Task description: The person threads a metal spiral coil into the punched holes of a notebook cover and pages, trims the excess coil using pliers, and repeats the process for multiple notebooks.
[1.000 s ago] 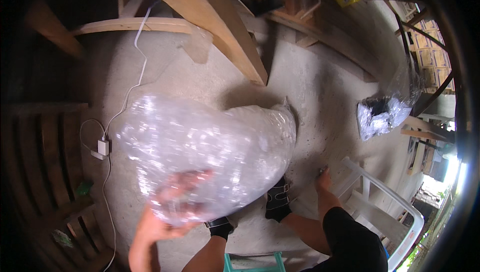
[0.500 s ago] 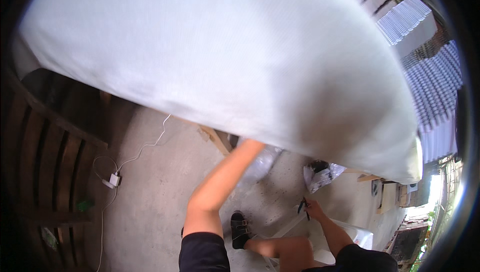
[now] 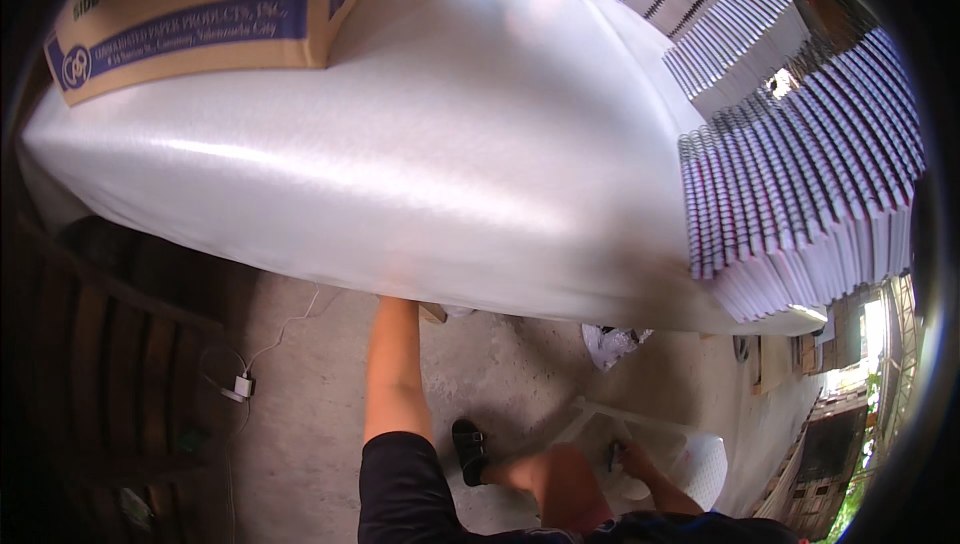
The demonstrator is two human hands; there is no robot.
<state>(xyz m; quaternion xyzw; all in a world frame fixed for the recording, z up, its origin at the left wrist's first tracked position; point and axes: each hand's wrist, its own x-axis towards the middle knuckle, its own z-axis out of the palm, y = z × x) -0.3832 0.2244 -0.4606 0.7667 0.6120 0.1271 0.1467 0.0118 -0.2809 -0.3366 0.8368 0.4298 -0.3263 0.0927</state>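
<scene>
My left forearm (image 3: pixel 394 374) reaches up to the near edge of a white-covered table (image 3: pixel 420 204). The left hand passes out of sight at that edge, so its fingers are hidden. Down at my right side, beside a white plastic chair (image 3: pixel 706 466), my right hand (image 3: pixel 634 460) is closed around small dark-handled pliers (image 3: pixel 613 456). On the right of the table stand rows of spiral-bound notebooks (image 3: pixel 800 184), their coils facing up.
A cardboard box (image 3: pixel 200 34) sits at the table's far left. Below the table edge lies a crumpled plastic bag (image 3: pixel 612 346). A white cord with a plug block (image 3: pixel 243 386) runs over the floor, near wooden slats (image 3: pixel 120 374) on the left.
My view has swung, bringing the cardboard box and more notebooks into sight. My left arm is straighter and further left. The right hand with the pliers has dropped lower, closer to my body.
</scene>
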